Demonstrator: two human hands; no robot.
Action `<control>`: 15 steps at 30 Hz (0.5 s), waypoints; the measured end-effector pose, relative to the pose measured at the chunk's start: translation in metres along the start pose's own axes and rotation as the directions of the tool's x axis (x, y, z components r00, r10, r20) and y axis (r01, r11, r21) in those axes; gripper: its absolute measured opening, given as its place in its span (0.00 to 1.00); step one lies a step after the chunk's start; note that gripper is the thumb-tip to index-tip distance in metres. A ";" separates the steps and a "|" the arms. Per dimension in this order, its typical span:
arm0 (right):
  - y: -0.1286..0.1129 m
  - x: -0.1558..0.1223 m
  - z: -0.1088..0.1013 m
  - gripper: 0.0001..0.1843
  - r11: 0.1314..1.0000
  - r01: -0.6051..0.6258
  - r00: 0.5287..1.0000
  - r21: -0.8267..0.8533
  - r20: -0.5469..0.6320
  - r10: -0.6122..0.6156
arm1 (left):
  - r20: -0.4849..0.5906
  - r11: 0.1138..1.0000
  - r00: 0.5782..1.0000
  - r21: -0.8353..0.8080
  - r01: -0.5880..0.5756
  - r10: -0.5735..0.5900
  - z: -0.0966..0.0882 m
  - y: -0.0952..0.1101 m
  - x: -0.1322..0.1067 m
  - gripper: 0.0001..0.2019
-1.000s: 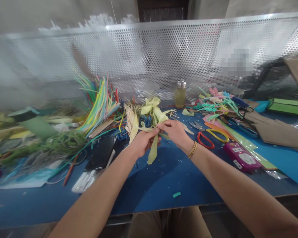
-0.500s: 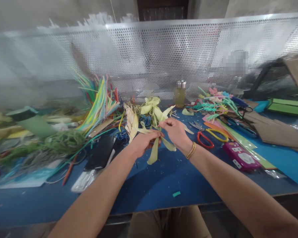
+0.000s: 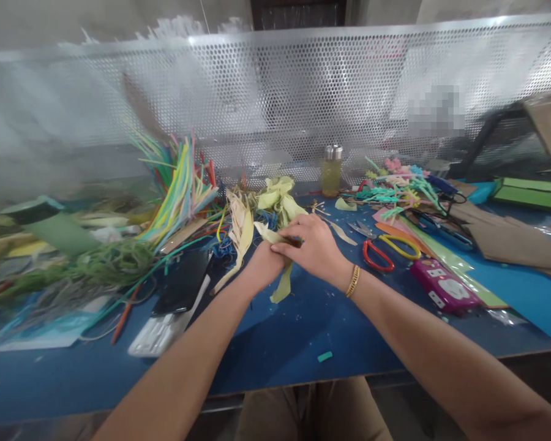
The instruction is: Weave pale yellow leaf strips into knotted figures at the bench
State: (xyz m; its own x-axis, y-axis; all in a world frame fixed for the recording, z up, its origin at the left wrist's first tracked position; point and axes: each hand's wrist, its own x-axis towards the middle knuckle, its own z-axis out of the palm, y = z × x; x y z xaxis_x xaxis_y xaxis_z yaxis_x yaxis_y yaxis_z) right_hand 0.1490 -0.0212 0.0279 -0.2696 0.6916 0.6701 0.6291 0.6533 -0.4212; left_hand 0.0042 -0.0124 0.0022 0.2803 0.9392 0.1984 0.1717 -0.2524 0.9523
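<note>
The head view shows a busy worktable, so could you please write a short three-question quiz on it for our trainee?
1. Multiple choice: which wrist wears the gold bracelet? A) left B) right C) neither
2. True or false: the left hand and the right hand are together at the pale green leafy strips.
3. Fill in: one handle loop of the scissors is red; the other is ____.

Key: 1. B; 2. true; 3. yellow.

dim light | glare on mesh [image 3: 330, 86] | table [image 3: 266, 337] shadowed | left side blurred
</note>
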 end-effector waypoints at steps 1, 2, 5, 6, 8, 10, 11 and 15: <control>0.002 0.001 0.001 0.06 0.997 -0.033 0.999 0.070 0.007 0.033 | 0.008 1.000 1.000 0.006 0.009 -0.009 0.001 0.001 -0.001 0.06; 0.004 0.002 0.001 0.05 0.987 -0.079 0.997 0.142 0.002 0.079 | 0.022 1.000 0.999 -0.003 0.024 -0.024 0.001 0.001 -0.002 0.07; 0.009 0.005 -0.002 0.08 0.903 -0.208 0.974 0.375 -0.001 0.225 | 0.069 0.996 0.995 -0.047 0.077 -0.073 0.001 0.005 -0.004 0.14; 0.010 0.006 -0.003 0.10 0.861 -0.236 0.967 0.450 0.022 0.254 | 0.071 0.995 0.994 -0.054 0.088 -0.084 0.000 0.007 -0.004 0.16; 0.012 0.006 -0.003 0.11 0.785 -0.278 0.957 0.554 0.089 0.275 | 0.071 0.993 0.992 -0.046 0.105 -0.102 -0.001 0.009 -0.005 0.19; 0.014 0.005 -0.001 0.10 0.738 -0.319 0.946 0.594 0.148 0.290 | 0.081 0.993 0.990 -0.015 0.121 -0.119 -0.001 0.010 -0.006 0.19; 0.015 0.004 0.001 0.10 0.721 -0.344 0.937 0.601 0.173 0.303 | 0.091 0.992 0.988 0.005 0.128 -0.128 -0.001 0.011 -0.006 0.19; 0.019 0.000 0.008 0.10 0.673 -0.415 0.908 0.613 0.228 0.353 | 0.132 0.984 0.977 0.074 0.160 -0.169 0.000 0.012 -0.008 0.17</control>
State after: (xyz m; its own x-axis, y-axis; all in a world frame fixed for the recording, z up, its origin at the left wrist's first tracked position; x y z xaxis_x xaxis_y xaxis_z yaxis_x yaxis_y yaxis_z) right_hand 0.1550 -0.0059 0.0150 -0.1889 0.9282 0.3206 0.0883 0.3412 -0.9358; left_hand 0.0042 -0.0230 0.0124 0.3698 0.9291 0.0026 0.2834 -0.1154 0.9520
